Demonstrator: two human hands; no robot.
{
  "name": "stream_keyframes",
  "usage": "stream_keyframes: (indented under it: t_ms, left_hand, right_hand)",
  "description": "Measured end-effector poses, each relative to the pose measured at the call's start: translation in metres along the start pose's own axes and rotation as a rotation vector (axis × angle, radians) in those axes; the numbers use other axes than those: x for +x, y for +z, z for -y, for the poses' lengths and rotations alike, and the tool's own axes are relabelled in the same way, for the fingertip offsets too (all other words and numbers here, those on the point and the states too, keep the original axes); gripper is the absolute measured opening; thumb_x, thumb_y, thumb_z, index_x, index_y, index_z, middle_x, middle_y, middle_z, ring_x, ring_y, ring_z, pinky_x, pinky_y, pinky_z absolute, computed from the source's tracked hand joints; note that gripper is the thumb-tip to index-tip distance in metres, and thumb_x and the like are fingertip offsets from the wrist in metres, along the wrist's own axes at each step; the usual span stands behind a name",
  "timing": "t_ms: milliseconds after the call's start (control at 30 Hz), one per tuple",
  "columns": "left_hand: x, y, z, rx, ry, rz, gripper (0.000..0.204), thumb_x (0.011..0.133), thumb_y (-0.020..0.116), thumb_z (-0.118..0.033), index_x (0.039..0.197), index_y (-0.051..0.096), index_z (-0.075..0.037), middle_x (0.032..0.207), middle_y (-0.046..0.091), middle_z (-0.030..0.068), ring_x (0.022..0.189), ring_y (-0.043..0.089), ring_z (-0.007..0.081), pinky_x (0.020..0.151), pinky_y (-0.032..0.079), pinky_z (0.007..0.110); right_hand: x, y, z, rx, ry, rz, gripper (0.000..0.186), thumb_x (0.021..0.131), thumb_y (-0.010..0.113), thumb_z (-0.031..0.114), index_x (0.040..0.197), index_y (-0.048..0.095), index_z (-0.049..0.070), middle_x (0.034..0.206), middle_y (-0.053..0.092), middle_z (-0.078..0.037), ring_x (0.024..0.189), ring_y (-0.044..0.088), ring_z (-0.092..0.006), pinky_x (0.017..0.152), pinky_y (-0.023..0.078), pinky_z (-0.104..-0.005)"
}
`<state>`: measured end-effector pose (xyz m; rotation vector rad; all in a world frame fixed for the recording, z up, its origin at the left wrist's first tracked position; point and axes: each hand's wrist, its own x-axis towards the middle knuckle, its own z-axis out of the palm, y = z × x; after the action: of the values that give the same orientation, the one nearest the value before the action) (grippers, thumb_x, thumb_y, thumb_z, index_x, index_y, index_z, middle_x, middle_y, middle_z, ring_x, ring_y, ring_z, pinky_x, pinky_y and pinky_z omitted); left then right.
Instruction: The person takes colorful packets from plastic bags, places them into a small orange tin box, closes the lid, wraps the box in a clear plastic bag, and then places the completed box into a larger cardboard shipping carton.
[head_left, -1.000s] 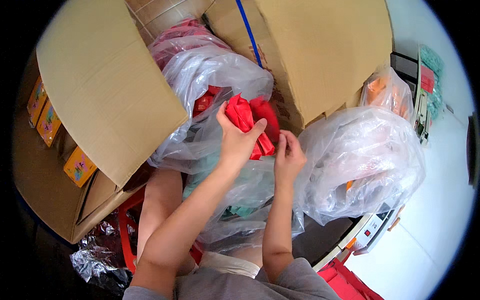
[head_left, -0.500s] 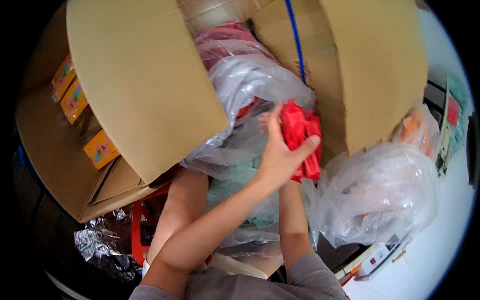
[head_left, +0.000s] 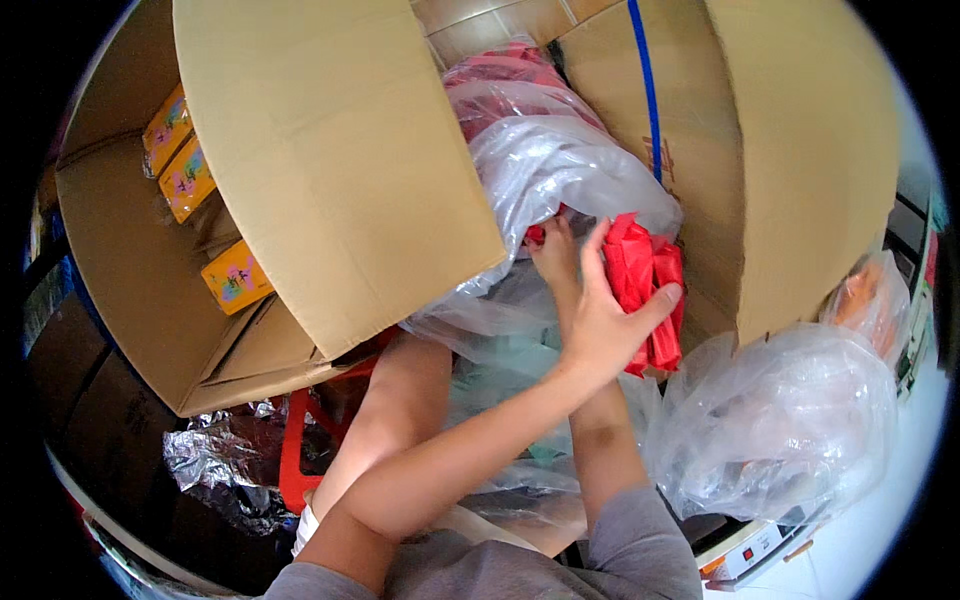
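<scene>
My left hand (head_left: 612, 318) is closed round several shiny red wrapped packets (head_left: 640, 275), thumb on one side and fingers on the other. The left forearm crosses over the right one. My right hand (head_left: 557, 255) reaches to the mouth of a clear plastic bag (head_left: 560, 160). Its fingers, partly hidden, close on a small red packet (head_left: 536, 235) at the bag's opening. More red packets (head_left: 505, 75) show through the far part of the bag, which lies between two cardboard pieces.
A cardboard box (head_left: 130, 270) on the left holds several orange decorated boxes (head_left: 238, 277); its flap (head_left: 340, 180) overhangs the bag. Another cardboard flap (head_left: 820, 150) stands right. A filled clear bag (head_left: 780, 420) sits lower right. Crumpled silvery film (head_left: 225, 460) lies beside a red frame (head_left: 297, 450).
My right hand has moved out from behind the left, up to the bag's opening and onto a red packet there. The left hand keeps its packets. The whole view has shifted slightly.
</scene>
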<state>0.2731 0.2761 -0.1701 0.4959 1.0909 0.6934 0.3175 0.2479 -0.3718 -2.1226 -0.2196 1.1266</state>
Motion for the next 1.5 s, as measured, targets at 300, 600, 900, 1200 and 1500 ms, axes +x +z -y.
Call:
stream_keyframes:
  t_ms: [300,600,900,1200,1500]
  left_hand:
    - [-0.018,0.012,0.007,-0.062,-0.04,-0.004,0.087,0.076,0.078,-0.027,0.139,0.023,-0.003,0.129,0.044,0.0171,0.117,0.046,0.0253,0.101,0.037,0.036]
    - [-0.109,0.019,0.038,0.317,-0.038,0.721,0.078,0.08,0.072,-0.023,0.14,0.025,-0.007,0.127,0.048,0.0139,0.112,0.053,0.0209,0.095,0.043,0.035]
    - [-0.303,-0.028,0.038,0.324,-0.441,0.945,0.088,0.077,0.077,-0.027,0.142,0.021,-0.008,0.126,0.045,0.0128,0.114,0.05,0.0218,0.098,0.041,0.036]
    - [-0.431,-0.053,0.012,0.482,-0.499,1.215,0.084,0.074,0.079,-0.022,0.138,0.027,-0.007,0.119,0.05,0.0106,0.108,0.052,0.0199,0.093,0.045,0.035]
    - [-0.579,-0.062,-0.004,0.562,-0.159,1.782,0.102,0.069,0.082,-0.017,0.147,0.017,-0.009,0.138,0.036,0.012,0.125,0.041,0.0208,0.106,0.032,0.035]
  right_hand:
    - [-0.16,-0.12,0.036,-0.168,-0.324,-0.196,0.043,0.083,0.064,0.015,0.12,0.046,0.003,0.104,0.066,-0.014,0.076,0.065,-0.0221,0.067,0.05,-0.0358]
    - [-0.383,-0.222,0.04,-0.259,-0.215,-0.665,0.04,0.088,0.061,0.011,0.123,0.044,0.0,0.101,0.066,-0.017,0.08,0.065,-0.0172,0.068,0.051,-0.029]
    - [-0.548,-0.233,0.002,-0.428,-0.503,-0.549,0.058,0.083,0.066,0.01,0.137,0.044,0.005,0.125,0.057,-0.018,0.096,0.064,-0.0272,0.072,0.053,-0.0326]
    - [-0.696,-0.238,-0.044,-0.643,-0.709,-0.69,0.041,0.076,0.072,0.005,0.115,0.061,0.007,0.117,0.059,-0.017,0.079,0.064,-0.0273,0.066,0.055,-0.0315]
    - [-0.834,-0.233,-0.09,0.486,-0.567,-0.855,0.064,0.086,0.068,0.014,0.137,0.032,0.004,0.117,0.05,-0.009,0.077,0.052,-0.0079,0.068,0.045,-0.021]
